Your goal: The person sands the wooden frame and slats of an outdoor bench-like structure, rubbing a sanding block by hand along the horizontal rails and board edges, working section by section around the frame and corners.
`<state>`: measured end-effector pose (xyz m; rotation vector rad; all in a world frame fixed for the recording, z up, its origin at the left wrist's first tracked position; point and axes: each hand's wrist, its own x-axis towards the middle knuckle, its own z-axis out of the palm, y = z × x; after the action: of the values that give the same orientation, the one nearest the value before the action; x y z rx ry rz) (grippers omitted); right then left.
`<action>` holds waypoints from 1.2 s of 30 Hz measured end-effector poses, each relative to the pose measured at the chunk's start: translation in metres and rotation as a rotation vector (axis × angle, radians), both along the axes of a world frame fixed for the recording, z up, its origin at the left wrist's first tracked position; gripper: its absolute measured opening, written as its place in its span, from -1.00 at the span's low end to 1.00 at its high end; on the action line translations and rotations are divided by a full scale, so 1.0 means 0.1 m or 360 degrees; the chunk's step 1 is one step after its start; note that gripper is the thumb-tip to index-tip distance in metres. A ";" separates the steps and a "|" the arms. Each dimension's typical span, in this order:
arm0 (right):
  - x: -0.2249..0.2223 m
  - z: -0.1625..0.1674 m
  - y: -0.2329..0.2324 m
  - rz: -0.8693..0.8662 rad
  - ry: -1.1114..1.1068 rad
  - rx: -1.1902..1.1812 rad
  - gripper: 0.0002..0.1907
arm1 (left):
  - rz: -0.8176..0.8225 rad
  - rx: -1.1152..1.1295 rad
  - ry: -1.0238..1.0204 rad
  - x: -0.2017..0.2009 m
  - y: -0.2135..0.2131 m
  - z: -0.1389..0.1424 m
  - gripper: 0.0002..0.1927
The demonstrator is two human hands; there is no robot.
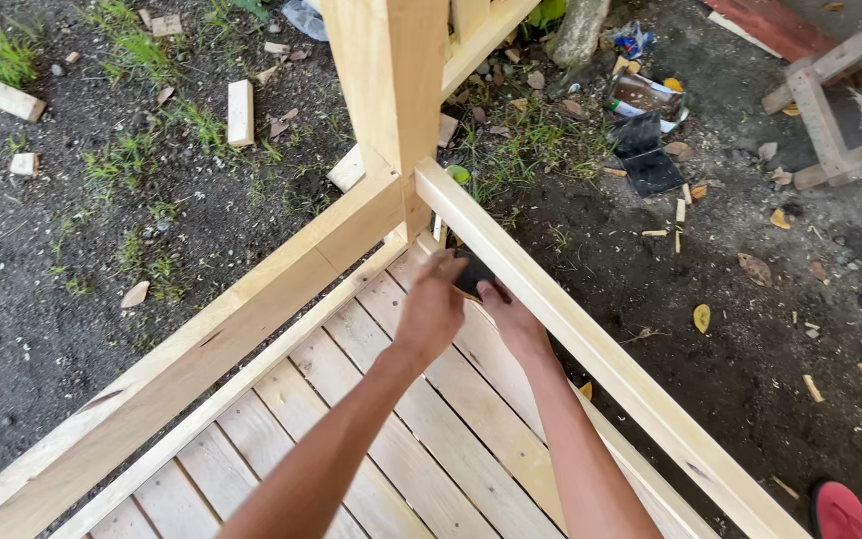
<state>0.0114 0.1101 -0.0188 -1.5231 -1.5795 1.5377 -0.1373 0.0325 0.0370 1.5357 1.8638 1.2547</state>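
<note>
A pale wooden frame with an upright corner post [391,90] and two side rails [591,344] stands on the ground, with a slatted floor [421,429] inside it. Both my hands reach into the corner below the right rail. My left hand [433,304] and my right hand [511,317] together hold a small dark flat piece [471,272], probably sandpaper, pressed against the inner side of the rail near the post.
Dark soil with grass patches and several wood offcuts [239,112] lies around the frame. A black sheet [646,152] and litter lie at the upper right. Another wooden frame [830,100] stands at the far right. A red shoe [838,511] shows at the bottom right.
</note>
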 end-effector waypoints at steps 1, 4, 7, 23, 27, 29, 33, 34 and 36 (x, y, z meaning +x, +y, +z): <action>-0.02 0.04 -0.02 0.0008 -0.0186 -0.0050 -0.52 | 0.0201 0.0002 -0.0018 -0.01 -0.01 0.04 -0.62; -0.07 0.18 -0.07 0.0100 -0.0403 0.0449 -0.42 | 0.0479 -0.0234 -0.0178 0.01 -0.03 0.06 -0.68; -0.11 0.31 -0.16 0.0163 -0.0438 0.0739 -0.42 | 0.0600 -0.0706 -0.1098 0.05 -0.02 0.01 -0.63; -0.11 0.67 -0.11 -0.0060 0.0517 -0.0197 -0.42 | 0.0065 -0.0254 -0.0408 0.09 -0.08 0.41 -0.46; -0.07 0.76 -0.14 -0.0084 0.0269 -0.0101 -0.38 | 0.0056 -0.0289 -0.0409 0.04 -0.07 0.49 -0.53; -0.08 0.81 -0.15 -0.0092 0.0211 -0.0173 -0.34 | -0.0008 -0.0336 -0.0412 0.03 -0.07 0.53 -0.52; -0.12 0.90 -0.14 0.0077 0.0099 -0.0146 -0.23 | -0.0080 -0.0512 -0.0265 0.03 -0.08 0.58 -0.38; -0.13 0.90 -0.14 0.0174 0.0095 -0.0128 -0.20 | -0.0061 -0.0554 -0.0273 0.02 -0.08 0.58 -0.36; -0.13 0.90 -0.13 0.0310 0.0115 -0.0076 -0.16 | -0.0043 -0.0413 -0.0505 0.00 -0.09 0.54 -0.39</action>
<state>-0.0020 0.0974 0.0710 -1.3547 -1.7028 1.7265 -0.1369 0.0240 0.0909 1.1491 1.7145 1.1181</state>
